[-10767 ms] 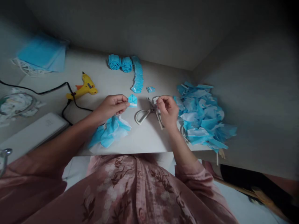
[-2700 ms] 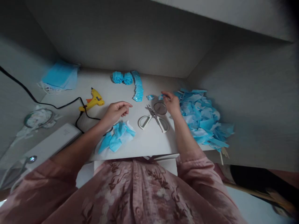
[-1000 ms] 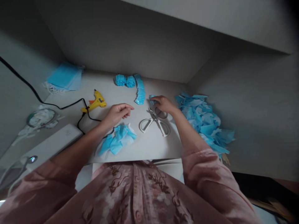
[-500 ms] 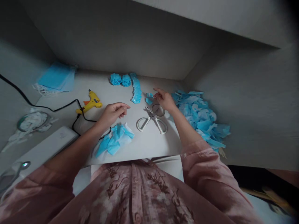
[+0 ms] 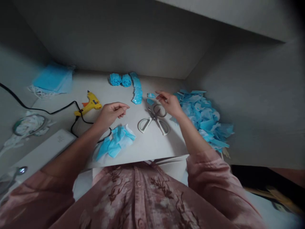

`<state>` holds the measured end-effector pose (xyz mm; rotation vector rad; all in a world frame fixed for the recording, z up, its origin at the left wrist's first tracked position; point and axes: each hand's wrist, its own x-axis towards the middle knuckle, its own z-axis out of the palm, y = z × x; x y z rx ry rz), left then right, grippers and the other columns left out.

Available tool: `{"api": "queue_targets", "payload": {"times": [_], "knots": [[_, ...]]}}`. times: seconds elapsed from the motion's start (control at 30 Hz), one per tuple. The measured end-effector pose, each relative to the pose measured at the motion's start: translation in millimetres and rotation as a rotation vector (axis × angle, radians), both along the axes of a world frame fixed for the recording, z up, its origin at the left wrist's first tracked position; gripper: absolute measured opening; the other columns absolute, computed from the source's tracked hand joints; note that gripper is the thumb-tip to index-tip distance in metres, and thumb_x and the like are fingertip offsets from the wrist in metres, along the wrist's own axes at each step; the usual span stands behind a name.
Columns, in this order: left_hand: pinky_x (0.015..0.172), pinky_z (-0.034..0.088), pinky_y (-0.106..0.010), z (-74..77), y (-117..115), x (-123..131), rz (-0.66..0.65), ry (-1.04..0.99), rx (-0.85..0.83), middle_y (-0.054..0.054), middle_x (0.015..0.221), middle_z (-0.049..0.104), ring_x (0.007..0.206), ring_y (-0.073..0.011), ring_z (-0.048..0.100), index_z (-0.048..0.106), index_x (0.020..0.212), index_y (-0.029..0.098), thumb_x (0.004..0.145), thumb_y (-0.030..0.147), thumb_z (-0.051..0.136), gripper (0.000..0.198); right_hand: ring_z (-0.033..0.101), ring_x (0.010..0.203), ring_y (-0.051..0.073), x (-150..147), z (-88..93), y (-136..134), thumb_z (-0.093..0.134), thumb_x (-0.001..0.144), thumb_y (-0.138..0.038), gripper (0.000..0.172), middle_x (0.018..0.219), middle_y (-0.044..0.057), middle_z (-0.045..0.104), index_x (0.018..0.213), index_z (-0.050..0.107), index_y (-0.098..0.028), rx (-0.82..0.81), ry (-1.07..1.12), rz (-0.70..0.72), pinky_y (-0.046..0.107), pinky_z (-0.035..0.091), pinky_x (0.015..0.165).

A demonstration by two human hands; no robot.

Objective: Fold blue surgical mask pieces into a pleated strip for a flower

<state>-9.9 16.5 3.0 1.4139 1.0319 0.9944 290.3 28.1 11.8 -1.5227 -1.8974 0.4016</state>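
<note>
My right hand [image 5: 168,103] is open, its index finger stretched out and its thumb apart. Its fingertips hover just right of a small folded blue piece [image 5: 151,95], with a flat blue scrap [image 5: 150,101] right below that. My left hand [image 5: 111,114] is closed, thumb against the fingers, and nothing shows between the tips. Between the hands, white-handled scissors [image 5: 154,118] lie spread beside a roll of tape [image 5: 160,110]. Farther back, a pleated blue strip [image 5: 136,89] lies next to two rolled blue rosettes [image 5: 115,79], [image 5: 126,80].
Crumpled blue cuttings [image 5: 119,140] lie below my left hand, and a larger heap [image 5: 202,114] fills the right side. At left are a yellow glue gun [image 5: 90,105] with its black cord, stacked face masks [image 5: 52,78], white scraps [image 5: 30,125] and a white box [image 5: 47,149].
My right hand has drawn slightly right, off the small blue piece, which now lies apart from its fingers. The view has shifted a little; the left hand keeps its closed shape.
</note>
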Motion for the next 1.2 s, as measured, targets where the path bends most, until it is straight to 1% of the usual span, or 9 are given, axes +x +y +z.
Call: {"api": "queue_targets", "payload": {"times": [0.2,0.4,0.6,0.8,0.9,1.0,1.07,1.13,1.2], "knots": [[0.057,0.043,-0.022,25.4,-2.4,-7.7,0.055,0.02,0.126,-0.001,0.066,0.063,0.06,-0.0095,0.053,0.075,0.085,0.014,0.081,0.034,0.067,0.022,0.073,0.097,0.022,-32.1,18.9,-43.4,0.053,0.094,-0.024,0.039,0.106,0.008,0.079,0.129,0.07,-0.017,0.029,-0.081,0.114,0.033,0.052,0.092],[0.061,0.044,-0.022,44.5,-13.1,-27.6,-0.073,0.215,0.242,-0.002,0.072,0.068,0.063,-0.011,0.057,0.077,0.09,0.015,0.088,0.037,0.062,0.027,0.073,0.101,0.024,-71.6,18.9,-76.2,0.053,0.098,-0.025,0.027,0.112,0.007,0.078,0.113,0.075,-0.021,-0.084,-0.226,0.341,0.034,0.052,0.087],[0.069,0.043,-0.025,33.3,-36.3,-53.4,-0.137,0.606,0.313,-0.003,0.087,0.075,0.078,-0.0172,0.066,0.079,0.099,0.022,0.086,0.04,0.062,0.027,0.072,0.093,0.021,-90.5,16.8,-94.3,0.053,0.1,-0.028,0.023,0.105,0.006,0.077,0.108,0.073,-0.021,-0.14,-0.191,0.407,0.032,0.052,0.081],[0.093,0.048,-0.036,16.8,-67.2,-55.8,-0.228,0.654,0.323,-0.008,0.111,0.074,0.102,-0.0256,0.066,0.069,0.125,0.022,0.084,0.041,0.068,0.046,0.067,0.112,0.028,-103.2,1.1,-99.9,0.056,0.099,-0.043,0.049,0.124,0.012,0.07,0.143,0.053,-0.021,-0.068,-0.251,0.448,0.041,0.054,0.093],[0.102,0.046,-0.041,3.9,-78.2,-50.7,-0.206,0.716,0.391,-0.009,0.12,0.07,0.112,-0.0281,0.063,0.061,0.136,0.023,0.083,0.04,0.071,0.057,0.061,0.116,0.032,-111.2,-2.7,-100.3,0.057,0.098,-0.041,0.053,0.128,0.015,0.066,0.145,0.051,-0.02,0.0,-0.316,0.436,0.048,0.053,0.097],[0.098,0.048,-0.042,-7.6,-84.4,-51.6,-0.105,0.751,0.399,-0.008,0.112,0.071,0.104,-0.0267,0.065,0.053,0.144,0.024,0.081,0.036,0.074,0.067,0.058,0.114,0.033,-116.9,0.6,-101.2,0.061,0.095,-0.031,0.045,0.123,0.016,0.066,0.139,0.059,-0.017,0.073,-0.346,0.417,0.047,0.054,0.094],[0.092,0.051,-0.039,-7.5,-90.3,-54.7,0.0,0.715,0.423,-0.006,0.102,0.071,0.095,-0.0241,0.066,0.054,0.142,0.022,0.084,0.032,0.071,0.061,0.057,0.116,0.032,-121.0,3.3,-100.3,0.06,0.094,-0.022,0.039,0.125,0.016,0.065,0.133,0.063,-0.016,0.111,-0.376,0.457,0.045,0.053,0.095],[0.085,0.052,-0.036,0.5,-100.0,-56.6,0.076,0.654,0.489,-0.005,0.093,0.071,0.089,-0.0214,0.066,0.061,0.13,0.02,0.089,0.028,0.065,0.042,0.054,0.124,0.032,-126.9,4.0,-96.4,0.058,0.094,-0.016,0.034,0.133,0.015,0.065,0.126,0.068,-0.017,0.133,-0.408,0.525,0.046,0.049,0.1],[0.08,0.053,-0.033,12.1,-112.9,-54.2,0.024,0.603,0.565,-0.005,0.088,0.072,0.084,-0.0194,0.067,0.068,0.116,0.02,0.093,0.026,0.06,0.024,0.053,0.129,0.032,-134.4,3.0,-89.0,0.057,0.094,-0.015,0.025,0.136,0.012,0.067,0.112,0.074,-0.019,0.127,-0.408,0.609,0.047,0.045,0.104]]}}
